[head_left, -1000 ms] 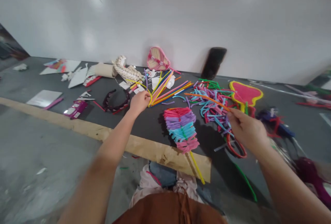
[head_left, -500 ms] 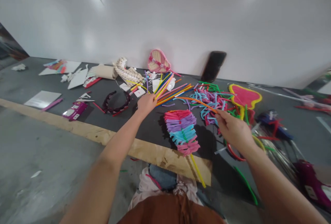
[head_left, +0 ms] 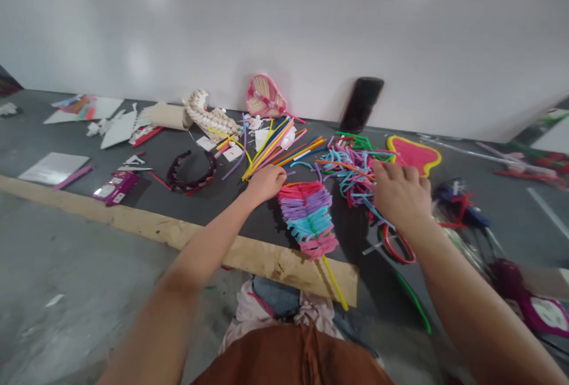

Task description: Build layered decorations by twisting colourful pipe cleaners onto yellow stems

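My left hand (head_left: 267, 184) rests on the dark table with its fingers curled in, near the top of a leaf-shaped piece of bent pipe cleaners (head_left: 307, 219). That piece is banded red, purple, blue and pink, with a yellow stem (head_left: 335, 285). Whatever the left fingertips may hold is hidden. Just beyond them lies a fan of straight pipe cleaners (head_left: 271, 148) in several colours. My right hand (head_left: 402, 192) lies palm down, fingers apart, over the right side of a tangled heap of cut pipe cleaners (head_left: 349, 163). An orange pipe cleaner (head_left: 344, 167) lies across the heap, reaching toward that hand.
A phone (head_left: 362, 103) leans on the white wall beside a pink fan-shaped piece (head_left: 265, 96). At left are a dark braided headband (head_left: 192, 180) and a purple glue gun (head_left: 118, 188). A pink shape with yellow edging (head_left: 413, 155) and a red ring (head_left: 398, 249) lie right.
My left hand has come off the straight pipe cleaners and moved toward the leaf-shaped piece. My right hand has moved onto the heap, its fingers spreading; the orange pipe cleaner it held now lies there.
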The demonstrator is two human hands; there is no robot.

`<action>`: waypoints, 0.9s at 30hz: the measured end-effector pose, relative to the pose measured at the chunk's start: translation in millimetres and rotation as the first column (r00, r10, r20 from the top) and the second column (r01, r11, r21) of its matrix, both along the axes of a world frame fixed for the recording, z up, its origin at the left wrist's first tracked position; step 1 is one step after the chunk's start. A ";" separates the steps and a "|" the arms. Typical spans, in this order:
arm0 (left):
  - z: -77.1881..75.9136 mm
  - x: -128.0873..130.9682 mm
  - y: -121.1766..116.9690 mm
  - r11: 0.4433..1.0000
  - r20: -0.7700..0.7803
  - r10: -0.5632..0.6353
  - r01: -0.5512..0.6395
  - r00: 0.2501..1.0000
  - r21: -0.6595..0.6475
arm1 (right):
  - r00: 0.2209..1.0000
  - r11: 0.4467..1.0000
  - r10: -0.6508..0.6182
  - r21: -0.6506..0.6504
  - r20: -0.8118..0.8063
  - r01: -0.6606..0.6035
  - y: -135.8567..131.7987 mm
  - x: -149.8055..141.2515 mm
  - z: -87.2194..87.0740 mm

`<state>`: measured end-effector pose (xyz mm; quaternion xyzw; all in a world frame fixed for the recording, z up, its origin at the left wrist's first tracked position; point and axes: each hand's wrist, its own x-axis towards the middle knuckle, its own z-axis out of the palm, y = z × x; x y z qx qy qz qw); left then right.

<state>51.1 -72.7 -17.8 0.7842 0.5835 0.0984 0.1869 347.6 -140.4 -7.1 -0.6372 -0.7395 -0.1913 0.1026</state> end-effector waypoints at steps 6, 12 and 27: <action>-7.9 9.3 -4.6 0.985 0.127 -0.027 0.048 0.992 -0.164 | 0.840 0.853 0.485 -0.077 -0.244 -0.516 63.1 -62.1 18.7; -12.9 3.4 -39.8 0.968 0.341 0.109 -0.022 0.934 -0.248 | 0.730 0.680 0.647 -0.264 -0.220 -0.683 131.0 -170.3 11.7; -4.4 -20.3 -58.4 0.869 0.741 0.361 0.085 0.566 -0.488 | 0.778 0.732 0.614 -0.275 -0.131 -0.624 143.8 -168.8 48.8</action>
